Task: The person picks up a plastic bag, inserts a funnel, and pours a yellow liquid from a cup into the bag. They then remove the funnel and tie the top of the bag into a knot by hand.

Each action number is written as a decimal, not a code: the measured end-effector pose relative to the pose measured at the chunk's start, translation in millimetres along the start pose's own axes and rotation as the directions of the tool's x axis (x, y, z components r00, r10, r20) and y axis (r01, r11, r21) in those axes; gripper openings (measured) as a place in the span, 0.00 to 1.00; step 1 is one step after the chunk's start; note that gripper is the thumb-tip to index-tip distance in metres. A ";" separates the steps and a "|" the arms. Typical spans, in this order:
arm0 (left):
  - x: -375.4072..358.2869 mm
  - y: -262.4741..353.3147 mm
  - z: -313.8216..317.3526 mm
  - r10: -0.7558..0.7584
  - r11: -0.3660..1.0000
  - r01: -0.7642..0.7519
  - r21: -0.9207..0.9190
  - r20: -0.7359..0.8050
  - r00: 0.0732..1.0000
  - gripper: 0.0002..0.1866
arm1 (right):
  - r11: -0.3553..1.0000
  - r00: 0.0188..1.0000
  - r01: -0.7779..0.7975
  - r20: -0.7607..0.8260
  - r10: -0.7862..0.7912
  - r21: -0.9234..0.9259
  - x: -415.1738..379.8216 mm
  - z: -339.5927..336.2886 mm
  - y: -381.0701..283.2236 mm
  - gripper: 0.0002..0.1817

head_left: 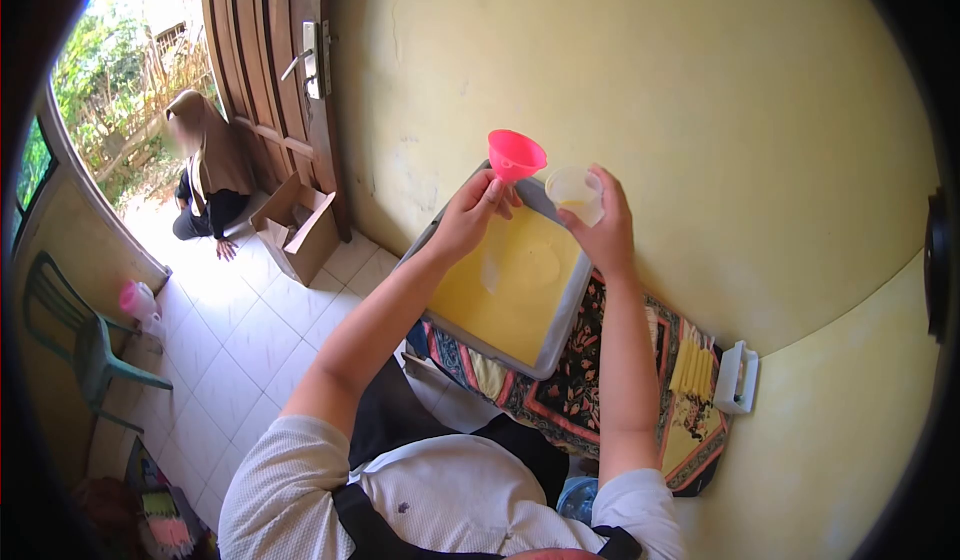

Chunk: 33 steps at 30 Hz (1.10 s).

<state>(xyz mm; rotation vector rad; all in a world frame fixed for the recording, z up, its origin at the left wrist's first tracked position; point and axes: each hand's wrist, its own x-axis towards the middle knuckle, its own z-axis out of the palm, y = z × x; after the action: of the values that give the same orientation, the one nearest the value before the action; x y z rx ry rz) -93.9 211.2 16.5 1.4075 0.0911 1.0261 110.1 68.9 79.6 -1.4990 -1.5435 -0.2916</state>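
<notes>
My left hand (468,218) is closed around the narrow end of a pink funnel (516,156), whose wide mouth points up. Below that hand hangs a pale translucent strip (491,265), perhaps a thin plastic sleeve; its join to the funnel is hidden by my fingers. In my right hand (610,228) is a clear plastic cup (572,188) with a little yellow liquid at its bottom. The cup is just right of the funnel, apart from it. Both hands are over a grey tub (553,352) holding yellow liquid (500,315).
The tub stands on a patterned cloth (570,400). Several filled yellow tubes (692,365) lie beside a white holder (737,378) at right. A person (208,165) sits by the open door (270,70), near a cardboard box (300,235). A green chair (95,350) stands left.
</notes>
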 end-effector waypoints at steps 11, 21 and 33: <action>-1.6 1.1 1.5 -0.004 1.000 0.002 0.027 0.081 0.997 0.17 | 0.902 0.933 0.359 0.128 -0.337 -0.238 83.9 -48.4 -65.1 0.45; -1.2 2.4 3.0 0.015 0.999 -0.012 -0.031 0.097 0.995 0.19 | 0.747 0.861 0.508 0.281 -0.424 -0.428 91.0 -45.6 -86.6 0.42; -3.0 3.4 2.8 0.074 0.997 -0.070 -0.042 0.094 0.993 0.18 | 0.440 0.628 0.765 0.397 -0.669 -0.470 91.3 -41.0 -103.5 0.25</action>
<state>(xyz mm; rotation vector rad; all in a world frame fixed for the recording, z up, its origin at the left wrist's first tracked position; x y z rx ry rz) -95.8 206.7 18.5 1.4310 -0.0499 1.0123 53.7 76.0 211.9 -1.1979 -2.3268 -1.3302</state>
